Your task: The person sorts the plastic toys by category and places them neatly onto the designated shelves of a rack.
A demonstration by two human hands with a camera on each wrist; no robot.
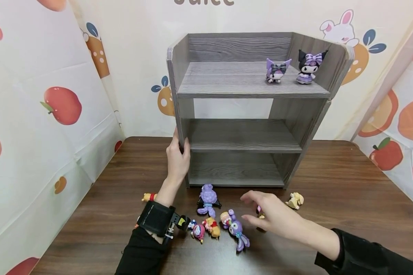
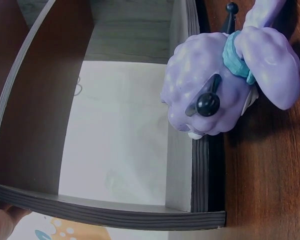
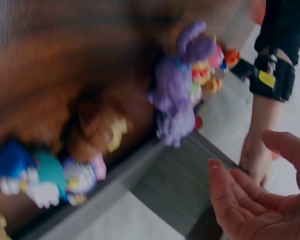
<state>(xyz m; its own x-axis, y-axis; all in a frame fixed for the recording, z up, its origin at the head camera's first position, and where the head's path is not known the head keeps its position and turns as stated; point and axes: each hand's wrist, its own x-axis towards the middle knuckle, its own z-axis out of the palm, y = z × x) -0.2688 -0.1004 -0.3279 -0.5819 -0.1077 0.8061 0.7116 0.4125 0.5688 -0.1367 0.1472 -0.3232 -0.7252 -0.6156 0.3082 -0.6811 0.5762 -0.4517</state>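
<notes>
Right hand (image 1: 274, 212) above loose figurines (image 1: 208, 199)

It hangs empty, relaxed; the left hand (image 1: 178, 158) grips the left edge of the shelf (image 1: 223, 78). Figurines lie between the table's (image 1: 99, 229) side edges. Picking seems the step; next needs gentle pinching.

On table (image 1: 99, 229), toward back: shelf unit (image 1: 244, 133). On its top tier, right end: two figurines (image 1: 276, 71), side by side. Against left side panel: left hand (image 1: 178, 158). Before shelf: toy cluster (image 1: 226, 220). Right of cluster: right hand (image 1: 273, 212); behind its wrist: lone toy (image 1: 295, 200).
</notes>
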